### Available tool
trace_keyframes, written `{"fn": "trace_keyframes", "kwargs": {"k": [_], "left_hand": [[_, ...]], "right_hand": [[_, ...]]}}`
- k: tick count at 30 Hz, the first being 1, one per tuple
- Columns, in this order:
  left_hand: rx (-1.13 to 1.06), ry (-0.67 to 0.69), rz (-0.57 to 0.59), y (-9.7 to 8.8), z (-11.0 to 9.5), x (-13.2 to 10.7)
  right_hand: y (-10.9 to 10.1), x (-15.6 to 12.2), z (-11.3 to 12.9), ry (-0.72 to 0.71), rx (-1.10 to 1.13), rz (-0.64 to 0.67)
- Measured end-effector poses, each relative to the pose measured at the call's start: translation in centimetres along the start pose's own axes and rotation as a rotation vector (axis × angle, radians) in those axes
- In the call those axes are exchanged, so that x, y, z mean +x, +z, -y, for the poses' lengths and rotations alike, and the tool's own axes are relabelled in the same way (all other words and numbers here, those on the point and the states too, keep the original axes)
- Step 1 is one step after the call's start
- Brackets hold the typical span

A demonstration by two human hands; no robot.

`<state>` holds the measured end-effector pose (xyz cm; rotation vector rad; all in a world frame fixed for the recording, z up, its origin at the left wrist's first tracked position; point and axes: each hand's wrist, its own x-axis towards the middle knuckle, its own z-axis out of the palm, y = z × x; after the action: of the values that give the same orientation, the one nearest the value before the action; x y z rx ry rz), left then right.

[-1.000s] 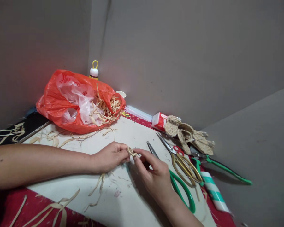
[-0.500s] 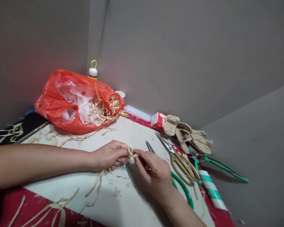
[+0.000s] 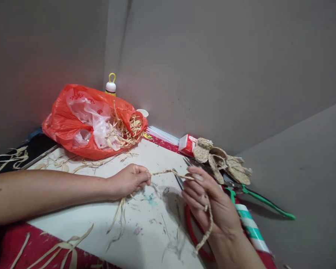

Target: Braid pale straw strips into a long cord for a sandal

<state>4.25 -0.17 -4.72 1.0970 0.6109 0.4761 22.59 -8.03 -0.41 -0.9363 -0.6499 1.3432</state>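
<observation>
A thin twisted straw cord (image 3: 168, 173) stretches between my two hands above the white board (image 3: 145, 231). My left hand (image 3: 130, 180) is closed, pinching the cord's left end, with loose straw strands (image 3: 118, 215) trailing below it. My right hand (image 3: 210, 203) is raised to the right, fingers curled round the cord; the braided tail hangs down across its palm to about the wrist. My right hand covers most of the scissors lying on the board.
An orange plastic bag (image 3: 72, 123) full of straw lies at the back left, a small bottle (image 3: 111, 85) behind it. Woven straw pieces (image 3: 221, 160), a red-white box (image 3: 187, 144), green-handled pliers (image 3: 264, 201), a striped roll (image 3: 250, 228) and red-handled scissors (image 3: 192, 233) are on the right. Grey walls enclose the corner.
My right hand moved right and up, pulling the small straw bundle out into a long cord. My left hand stayed put. My right hand now hides the gold and green scissors.
</observation>
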Motion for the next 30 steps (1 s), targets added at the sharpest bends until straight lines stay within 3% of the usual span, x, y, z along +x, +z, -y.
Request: {"fn": "trace_keyframes", "kwargs": {"k": [4, 6, 8, 10, 12, 14, 15, 18, 21, 24, 27, 30], "left_hand": [[-0.014, 0.029, -0.062, -0.2, -0.2, 0.2], [0.004, 0.026, -0.073, -0.3, -0.1, 0.2], [0.031, 0.027, -0.085, -0.5, 0.0, 0.3], [0.078, 0.065, -0.101, -0.6, 0.0, 0.3], [0.156, 0.112, -0.101, -0.5, 0.0, 0.3], [0.260, 0.149, -0.085, -0.3, -0.2, 0.1], [0.312, 0.168, -0.074, -0.2, -0.3, -0.1], [0.417, 0.228, -0.047, 0.1, -0.5, -0.5], [0.416, 0.243, -0.030, 0.2, -0.5, -0.7], [0.221, 0.151, 0.008, 0.3, -0.6, -0.6], [-0.025, 0.033, 0.056, 0.3, -1.0, -0.6], [-0.102, -0.023, 0.093, 0.2, -1.3, -0.6]], "right_hand": [[-0.8, 0.3, 1.1, -0.075, 0.018, -0.010], [-1.8, 0.9, 1.5, -0.097, -0.216, -0.035], [-3.0, 1.6, 1.8, -0.146, -0.626, -0.100], [-3.7, 2.0, 2.2, -0.326, -1.062, -0.203], [-3.5, 1.7, 2.3, -0.638, -1.362, -0.274], [-2.6, 0.9, 2.0, -0.900, -1.475, -0.218], [-2.0, 0.5, 1.7, -0.939, -1.483, -0.133], [-0.8, -0.4, 0.1, -0.829, -1.513, 0.169], [-0.8, 0.0, -1.5, -0.664, -1.492, 0.221], [-0.9, 0.4, -1.9, -0.636, -1.360, 0.215], [-0.2, 0.0, -1.2, -0.630, -1.226, 0.392], [0.3, -0.5, -0.4, -0.607, -1.239, 0.571]]}}
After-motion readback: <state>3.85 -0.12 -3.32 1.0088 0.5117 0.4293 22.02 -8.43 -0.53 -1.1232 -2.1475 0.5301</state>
